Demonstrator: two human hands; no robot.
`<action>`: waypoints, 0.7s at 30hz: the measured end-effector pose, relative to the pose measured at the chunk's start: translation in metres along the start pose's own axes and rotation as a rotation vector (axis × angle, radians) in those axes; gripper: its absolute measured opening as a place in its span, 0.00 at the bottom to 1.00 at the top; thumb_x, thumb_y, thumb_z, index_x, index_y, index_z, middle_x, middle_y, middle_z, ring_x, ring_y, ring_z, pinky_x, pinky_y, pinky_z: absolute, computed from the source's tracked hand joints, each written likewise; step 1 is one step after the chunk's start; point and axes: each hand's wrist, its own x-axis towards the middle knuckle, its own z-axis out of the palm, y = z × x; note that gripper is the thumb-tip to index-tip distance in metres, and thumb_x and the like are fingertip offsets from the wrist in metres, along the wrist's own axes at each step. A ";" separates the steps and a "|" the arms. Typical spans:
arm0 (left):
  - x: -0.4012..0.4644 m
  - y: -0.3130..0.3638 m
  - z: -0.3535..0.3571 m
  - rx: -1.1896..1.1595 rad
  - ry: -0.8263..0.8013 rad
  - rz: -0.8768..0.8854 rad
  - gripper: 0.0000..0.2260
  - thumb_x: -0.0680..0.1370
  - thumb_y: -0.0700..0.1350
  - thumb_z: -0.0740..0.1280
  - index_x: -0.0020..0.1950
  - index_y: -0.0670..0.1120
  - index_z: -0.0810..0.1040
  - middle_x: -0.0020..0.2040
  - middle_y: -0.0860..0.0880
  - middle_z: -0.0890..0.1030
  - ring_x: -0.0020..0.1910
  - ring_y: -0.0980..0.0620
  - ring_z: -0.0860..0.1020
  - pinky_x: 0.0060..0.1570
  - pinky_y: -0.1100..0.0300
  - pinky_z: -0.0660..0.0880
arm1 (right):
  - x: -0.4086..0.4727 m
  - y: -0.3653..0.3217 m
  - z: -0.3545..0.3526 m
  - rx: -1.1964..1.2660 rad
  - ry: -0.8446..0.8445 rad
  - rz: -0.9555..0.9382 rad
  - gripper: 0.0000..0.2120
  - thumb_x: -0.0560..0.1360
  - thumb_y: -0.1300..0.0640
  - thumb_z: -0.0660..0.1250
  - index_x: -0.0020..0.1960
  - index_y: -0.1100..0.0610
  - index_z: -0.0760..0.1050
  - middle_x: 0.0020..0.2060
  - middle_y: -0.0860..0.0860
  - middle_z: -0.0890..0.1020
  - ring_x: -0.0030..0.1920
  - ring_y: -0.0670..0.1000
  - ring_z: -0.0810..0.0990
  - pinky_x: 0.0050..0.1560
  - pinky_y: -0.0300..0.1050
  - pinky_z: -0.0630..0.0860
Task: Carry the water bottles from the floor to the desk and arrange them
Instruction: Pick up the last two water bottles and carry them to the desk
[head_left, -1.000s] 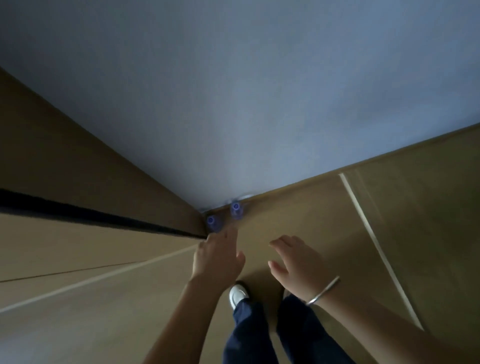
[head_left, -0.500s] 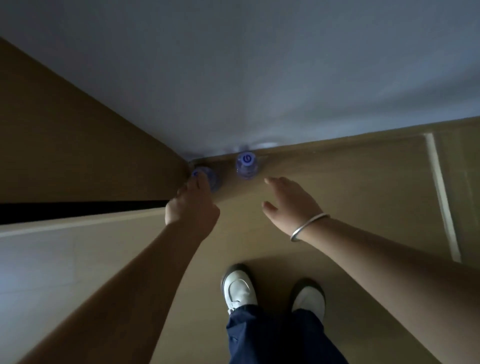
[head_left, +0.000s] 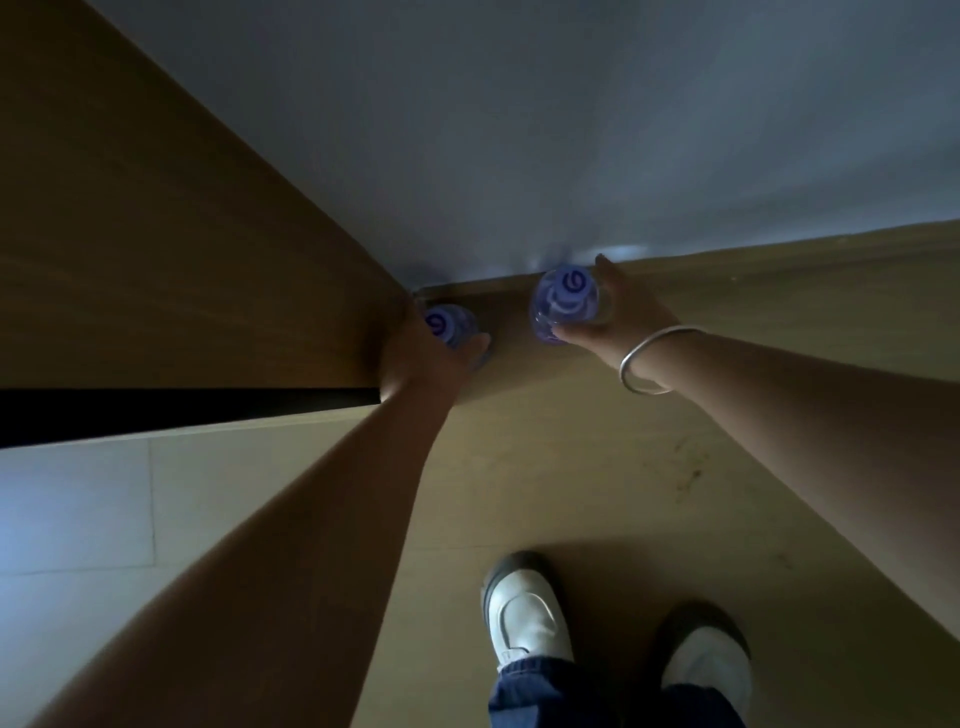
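The person is bending into a dim corner where the wall is meeting the tan floor, picking up. The right hand is wrapping one bottle at twelve o'clock; the left hand is closing around another bottle at eleven. Next, probably, lifting both upright toward the unseen counter.

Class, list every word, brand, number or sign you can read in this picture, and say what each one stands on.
"G", or a swirl like it: on the cap of the right bottle, held by the right hand.
A similar mark, partly hidden: on the cap of the left bottle, under the left hand.
No other text is visible; any bottle labels are out of sight.
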 end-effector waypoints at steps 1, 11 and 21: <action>0.003 -0.002 0.002 -0.036 -0.005 -0.003 0.29 0.70 0.55 0.73 0.65 0.42 0.71 0.63 0.42 0.76 0.62 0.43 0.75 0.54 0.58 0.70 | 0.006 0.000 0.003 0.045 -0.024 0.022 0.40 0.69 0.65 0.72 0.73 0.67 0.52 0.67 0.63 0.70 0.62 0.53 0.74 0.54 0.19 0.64; 0.012 -0.011 0.008 -0.123 -0.004 0.040 0.23 0.71 0.50 0.73 0.62 0.40 0.75 0.59 0.41 0.79 0.59 0.44 0.76 0.56 0.55 0.74 | 0.031 0.018 0.012 -0.159 0.045 -0.088 0.23 0.67 0.58 0.74 0.58 0.61 0.70 0.48 0.57 0.78 0.52 0.58 0.77 0.48 0.42 0.68; -0.042 -0.016 0.001 0.058 -0.079 0.161 0.19 0.72 0.53 0.71 0.62 0.50 0.76 0.52 0.45 0.81 0.50 0.44 0.78 0.41 0.60 0.70 | -0.023 -0.001 0.005 -0.362 -0.080 -0.204 0.20 0.71 0.57 0.71 0.58 0.66 0.71 0.54 0.62 0.77 0.52 0.57 0.75 0.43 0.39 0.61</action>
